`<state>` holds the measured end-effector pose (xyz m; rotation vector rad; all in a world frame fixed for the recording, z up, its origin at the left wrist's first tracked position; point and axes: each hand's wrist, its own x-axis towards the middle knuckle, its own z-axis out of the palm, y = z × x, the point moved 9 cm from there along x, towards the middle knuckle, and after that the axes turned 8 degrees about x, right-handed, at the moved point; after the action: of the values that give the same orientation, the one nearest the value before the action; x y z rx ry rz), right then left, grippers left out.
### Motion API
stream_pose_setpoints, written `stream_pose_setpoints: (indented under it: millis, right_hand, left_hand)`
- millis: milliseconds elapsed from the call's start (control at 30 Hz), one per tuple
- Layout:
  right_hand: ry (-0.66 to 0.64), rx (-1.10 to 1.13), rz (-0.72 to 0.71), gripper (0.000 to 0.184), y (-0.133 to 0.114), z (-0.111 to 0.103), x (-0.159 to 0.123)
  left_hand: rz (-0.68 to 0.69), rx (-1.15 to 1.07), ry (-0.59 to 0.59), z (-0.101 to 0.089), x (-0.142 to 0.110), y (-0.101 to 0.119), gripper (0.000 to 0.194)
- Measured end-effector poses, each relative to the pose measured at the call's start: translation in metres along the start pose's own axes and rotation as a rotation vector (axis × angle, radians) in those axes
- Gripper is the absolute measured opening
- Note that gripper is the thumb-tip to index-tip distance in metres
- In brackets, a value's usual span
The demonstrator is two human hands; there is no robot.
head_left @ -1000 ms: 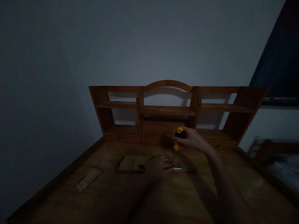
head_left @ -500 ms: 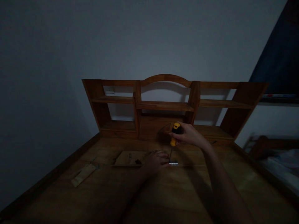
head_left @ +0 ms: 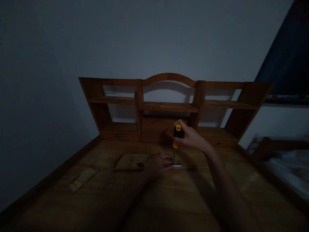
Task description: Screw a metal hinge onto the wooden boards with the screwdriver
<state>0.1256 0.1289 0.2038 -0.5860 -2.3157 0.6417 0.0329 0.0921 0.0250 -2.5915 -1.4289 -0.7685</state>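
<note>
My right hand (head_left: 191,137) is wrapped round the yellow and black handle of a screwdriver (head_left: 176,145), held nearly upright. The thin shaft points down to a small shiny metal plate, perhaps a hinge (head_left: 178,166), at the front edge of a flat wooden board (head_left: 131,159). My left hand (head_left: 159,164) lies over that board with bent fingers, gripping it beside the screwdriver tip and the metal piece. Darkness hides whether a screw is under the tip.
A wooden shelf unit (head_left: 169,106) stands at the back of the wooden desk (head_left: 164,206), against the wall. A small wood strip (head_left: 83,178) lies on the left, with a thin tool-like item near it. Raised edges border both desk sides.
The view has shifted, so the scene sits a little higher and further left. The screwdriver stays on the metal piece; my right hand's fingers have shifted slightly round its handle.
</note>
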Motion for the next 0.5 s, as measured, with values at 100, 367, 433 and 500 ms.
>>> stream_pose_setpoints:
  millis: [100,367,433,500]
  right_hand:
    - [0.082,-0.118,-0.022,0.036,0.0004,-0.001,0.0011]
    - [0.192,-0.394,0.024,0.047,-0.003,-0.0002,-0.0007]
    - [0.144,-0.335,0.026,0.036,-0.0054,0.0009,-0.0011]
    - [0.084,-0.245,0.019,0.029,-0.008,0.0021,-0.0022]
  left_hand:
    - [0.001,-0.005,-0.006,-0.0037,0.0012,0.0028,0.027]
    - [-0.002,-0.016,0.006,-0.0055,0.0004,0.0036,0.026]
    - [-0.002,-0.02,0.012,-0.0047,-0.0002,0.0028,0.026]
    - [-0.001,-0.023,0.016,-0.0043,-0.0007,0.0024,0.027]
